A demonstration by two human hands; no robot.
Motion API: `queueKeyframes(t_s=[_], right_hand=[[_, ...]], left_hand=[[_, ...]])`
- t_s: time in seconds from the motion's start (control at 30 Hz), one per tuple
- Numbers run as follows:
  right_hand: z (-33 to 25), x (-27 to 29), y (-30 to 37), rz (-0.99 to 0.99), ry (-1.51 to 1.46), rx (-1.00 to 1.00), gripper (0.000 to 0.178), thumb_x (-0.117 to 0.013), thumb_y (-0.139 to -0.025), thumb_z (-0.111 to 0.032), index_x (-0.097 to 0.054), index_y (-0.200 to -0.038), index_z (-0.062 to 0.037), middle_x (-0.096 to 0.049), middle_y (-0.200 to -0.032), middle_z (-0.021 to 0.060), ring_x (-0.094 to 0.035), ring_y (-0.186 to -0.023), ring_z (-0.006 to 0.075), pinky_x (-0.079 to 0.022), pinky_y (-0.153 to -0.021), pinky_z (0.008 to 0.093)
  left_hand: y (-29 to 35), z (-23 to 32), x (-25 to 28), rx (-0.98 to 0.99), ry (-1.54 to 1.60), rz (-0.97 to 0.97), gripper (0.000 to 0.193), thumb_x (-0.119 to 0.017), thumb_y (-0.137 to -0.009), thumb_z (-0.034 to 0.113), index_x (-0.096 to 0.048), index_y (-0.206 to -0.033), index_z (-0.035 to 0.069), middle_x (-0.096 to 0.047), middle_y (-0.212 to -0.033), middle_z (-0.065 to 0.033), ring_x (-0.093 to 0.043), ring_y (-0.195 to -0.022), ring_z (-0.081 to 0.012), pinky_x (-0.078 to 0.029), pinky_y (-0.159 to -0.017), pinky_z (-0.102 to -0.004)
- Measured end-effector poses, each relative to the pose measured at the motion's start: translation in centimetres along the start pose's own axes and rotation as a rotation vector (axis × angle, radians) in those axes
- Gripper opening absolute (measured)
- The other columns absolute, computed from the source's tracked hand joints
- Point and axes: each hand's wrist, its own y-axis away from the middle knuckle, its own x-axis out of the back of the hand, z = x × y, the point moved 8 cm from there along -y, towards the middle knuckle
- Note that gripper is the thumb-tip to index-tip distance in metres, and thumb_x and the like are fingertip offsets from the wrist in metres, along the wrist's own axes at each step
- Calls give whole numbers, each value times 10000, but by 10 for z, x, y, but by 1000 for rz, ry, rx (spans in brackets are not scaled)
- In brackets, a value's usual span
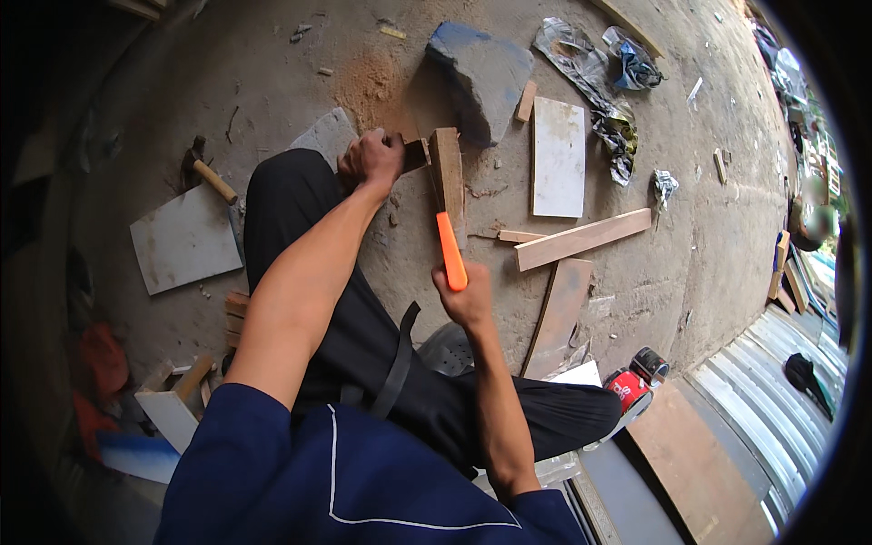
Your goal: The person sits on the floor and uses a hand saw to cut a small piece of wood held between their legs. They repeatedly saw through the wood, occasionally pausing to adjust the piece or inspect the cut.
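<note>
My left hand (pixel 374 159) is closed round a short dark brown piece of wood (pixel 416 155) above my bent left knee. In front of my lap, my right hand (pixel 470 295) grips the bright orange handle (pixel 450 254) of a tool. From that handle a brownish, wood-like length (pixel 445 168) stretches forward, its far end beside the piece of wood in my left hand. Whether this length belongs to the tool or is a separate board, I cannot tell. The tool's kind is unclear, and whether the two pieces touch is also unclear.
A big grey-blue stone block (pixel 481 77) stands ahead, with white panels (pixel 558 159) and wooden strips (pixel 586 238) to its right. Crumpled foil (pixel 619 136) lies beyond. At left, a hammer (pixel 213 177) rests by another white panel (pixel 186 241). A red can (pixel 629 391) sits near my right knee.
</note>
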Motion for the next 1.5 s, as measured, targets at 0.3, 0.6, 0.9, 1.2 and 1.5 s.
queueKeyframes(t_s=[0.3, 0.6, 0.9, 1.2, 1.5], right_hand=[[6, 6, 7, -10, -26, 84, 167, -640, -749, -133, -593, -708, 22, -555, -571, 148, -560, -509, 218, -441, -523, 345], [-14, -26, -5, 23, -120, 129, 216, -641, -733, -152, -561, -692, 44, -523, -563, 195, -516, -480, 277, -432, -521, 374], [-21, -22, -11, -31, -65, 73, 227, -637, -741, -152, -550, -675, 47, -500, -539, 167, -518, -485, 207, -423, -519, 357], [-37, -20, -13, -42, -75, -15, 211, -630, -740, -140, -559, -689, 52, -506, -538, 171, -508, -469, 216, -426, -517, 357], [-46, 6, 49, -107, -42, -202, 162, -646, -742, -122, -597, -698, 27, -564, -568, 166, -589, -514, 227, -447, -530, 356]], left_hand=[[6, 11, 3, -172, -5, 75, 313, -455, -880, 356, -624, -801, 105, -642, -962, -94, -559, -999, -295, -332, -858, -482], [-23, -6, 15, -298, -63, 105, 354, -438, -899, 377, -642, -825, 98, -654, -951, -112, -582, -960, -296, -364, -859, -473], [-38, -15, 6, 81, -51, -18, 539, -405, -856, 551, -718, -857, 111, -679, -945, -134, -588, -1004, -289, -315, -904, -461], [-41, 0, -1, -184, 15, 94, 431, -424, -877, 423, -691, -769, 102, -675, -896, -138, -617, -879, -370, -413, -780, -471], [-38, -6, 11, -22, 39, 39, 350, -464, -864, 355, -693, -782, 104, -679, -865, -126, -616, -926, -344, -391, -820, -528]])
